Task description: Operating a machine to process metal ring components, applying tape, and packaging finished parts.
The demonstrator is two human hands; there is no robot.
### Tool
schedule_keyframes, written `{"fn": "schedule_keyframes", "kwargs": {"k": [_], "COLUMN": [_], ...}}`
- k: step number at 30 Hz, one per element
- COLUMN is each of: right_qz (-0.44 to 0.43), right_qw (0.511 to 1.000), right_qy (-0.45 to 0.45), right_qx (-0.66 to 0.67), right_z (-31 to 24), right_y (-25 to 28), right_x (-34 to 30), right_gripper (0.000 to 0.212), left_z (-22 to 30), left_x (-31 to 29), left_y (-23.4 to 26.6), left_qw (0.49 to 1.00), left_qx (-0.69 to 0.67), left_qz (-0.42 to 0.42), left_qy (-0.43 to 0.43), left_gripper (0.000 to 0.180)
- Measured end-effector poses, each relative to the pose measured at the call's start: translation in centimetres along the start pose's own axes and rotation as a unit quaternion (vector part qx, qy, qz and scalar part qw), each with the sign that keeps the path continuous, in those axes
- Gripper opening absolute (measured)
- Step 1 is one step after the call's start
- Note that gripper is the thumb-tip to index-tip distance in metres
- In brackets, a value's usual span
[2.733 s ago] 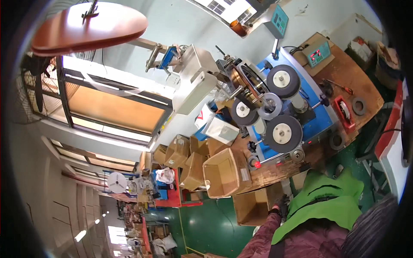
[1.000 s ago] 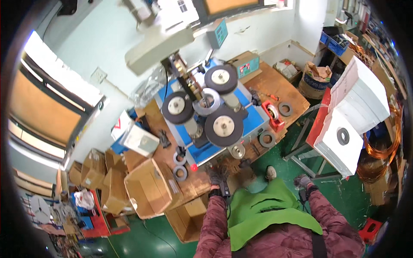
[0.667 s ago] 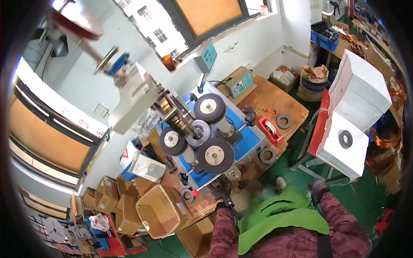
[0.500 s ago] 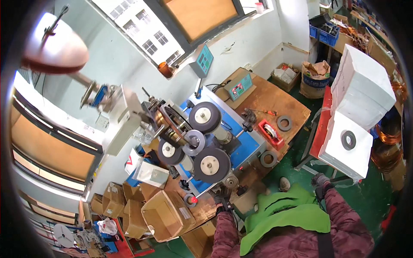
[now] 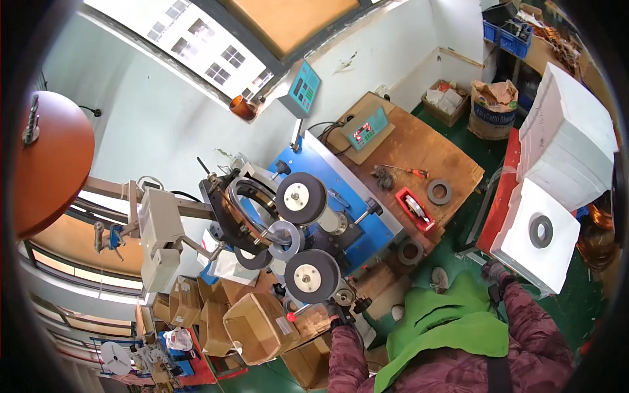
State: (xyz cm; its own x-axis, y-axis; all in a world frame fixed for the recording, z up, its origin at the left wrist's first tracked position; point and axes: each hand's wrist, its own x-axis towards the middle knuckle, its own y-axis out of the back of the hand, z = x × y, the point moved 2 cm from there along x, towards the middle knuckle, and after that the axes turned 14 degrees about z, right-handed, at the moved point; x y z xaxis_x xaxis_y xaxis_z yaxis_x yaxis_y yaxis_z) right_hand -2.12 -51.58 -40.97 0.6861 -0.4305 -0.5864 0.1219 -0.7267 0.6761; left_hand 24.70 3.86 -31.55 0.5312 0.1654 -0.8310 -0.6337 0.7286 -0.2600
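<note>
My left hand (image 5: 335,310), in a dark glove, is at the front edge of a blue-bedded winding machine (image 5: 377,239), just below a black roller with a white hub (image 5: 306,279). Its fingers are hidden against the machine, close to a small metal wheel (image 5: 344,297). A grey ring core (image 5: 286,240) sits among the rollers, with the machine's large upright ring (image 5: 252,203) passing by it. Off to the right, my gloved right hand (image 5: 493,270) hangs beside the near corner of a white foam block (image 5: 524,243); its fingers are too small and dark to read. Another grey ring (image 5: 541,232) lies on that block.
On the wooden table (image 5: 445,154) are a control box (image 5: 368,128), a screwdriver (image 5: 413,171), a red tape dispenser (image 5: 415,209) and loose grey rings (image 5: 439,192). Open cardboard boxes (image 5: 259,327) stand at lower left. An orange-brown disc (image 5: 56,164) looms at upper left.
The whole view has shifted and turned, bringing the orange-brown disc lower and the foam block slightly right. Both hands stay at about the same places. The ring core remains among the rollers.
</note>
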Motion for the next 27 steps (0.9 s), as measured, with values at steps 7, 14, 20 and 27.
{"fn": "schedule_keyframes", "kwargs": {"k": [7,14,20,27], "right_qz": [-0.025,-0.044,0.033,-0.011], "right_qw": [0.991,0.907,0.986,0.999], "right_qy": [-0.030,0.280,0.142,0.019], "right_qx": [0.130,-0.311,-0.081,0.025], "right_z": [1.4,-0.4,-2.5,-2.7], "right_y": [0.6,1.5,1.8,0.1], "right_x": [0.8,1.1,-0.3,-0.7], "right_gripper": [0.019,0.018,0.026,0.022], "left_z": [-0.6,-0.6,0.1,0.5], "left_x": [0.0,0.4,0.7,1.3], "left_y": [-0.1,0.8,0.8,0.5], "left_qw": [1.000,1.000,1.000,1.000], "left_qx": [0.000,-0.007,-0.011,-0.005], "left_qz": [0.017,0.022,0.009,-0.003], "left_qy": [-0.007,-0.009,-0.010,-0.007], "left_gripper": [0.097,0.100,0.102,0.105]}}
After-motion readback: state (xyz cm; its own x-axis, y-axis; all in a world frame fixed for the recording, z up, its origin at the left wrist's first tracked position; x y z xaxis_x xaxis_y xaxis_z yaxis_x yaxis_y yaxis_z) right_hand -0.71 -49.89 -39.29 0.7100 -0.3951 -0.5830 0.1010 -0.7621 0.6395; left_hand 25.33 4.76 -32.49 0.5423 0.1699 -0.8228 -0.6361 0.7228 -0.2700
